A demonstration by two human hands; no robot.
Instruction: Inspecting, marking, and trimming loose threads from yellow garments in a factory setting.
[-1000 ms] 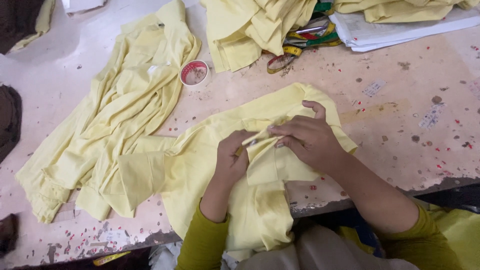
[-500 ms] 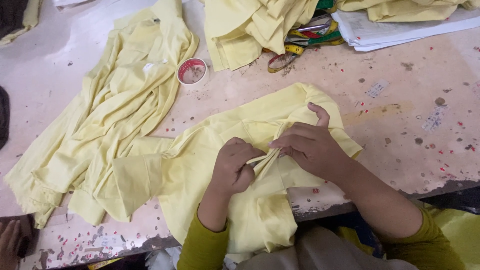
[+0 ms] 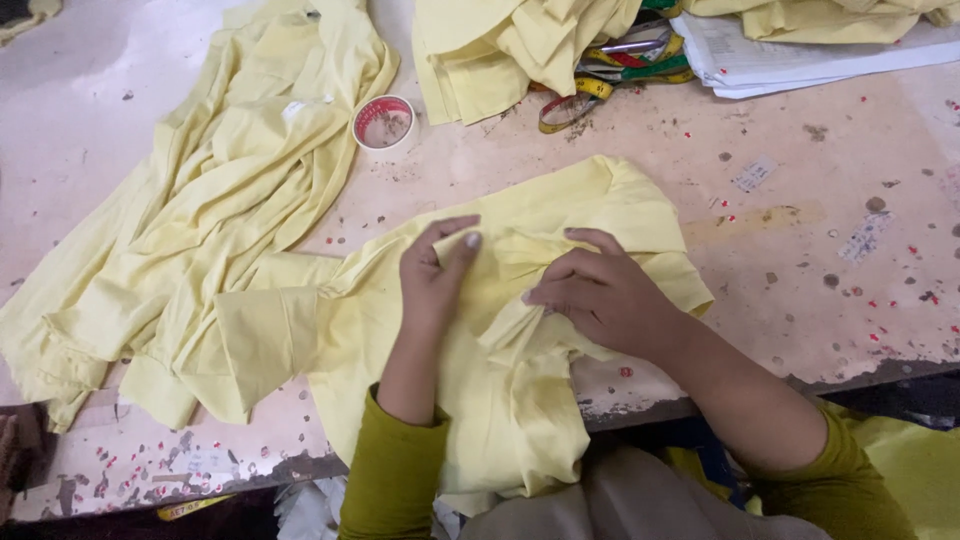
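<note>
Fingers [image 3: 452,247] of the left hand [image 3: 432,280] are pinched together, thumb against fingertips, on a raised fold of the pale yellow knit fabric garment [image 3: 520,330]. Just beside it, the right hand [image 3: 600,292] lies curled over the same garment, its fingers closed on a bunched ridge of the cloth near the middle. This garment lies spread at the near edge of the worn, paint-speckled beige desk [image 3: 800,250], with its lower part hanging over that edge toward the person's lap. A second pale yellow crumpled garment [image 3: 200,230] covers the desk's left side, touching the first. Near it stands a small round red-rimmed white cup [image 3: 383,122]. Toward the far edge lie more folded yellow cloth [image 3: 500,45], a coiled yellow measuring tape [image 3: 575,100] and a stack of white paper sheets [image 3: 800,60].
</note>
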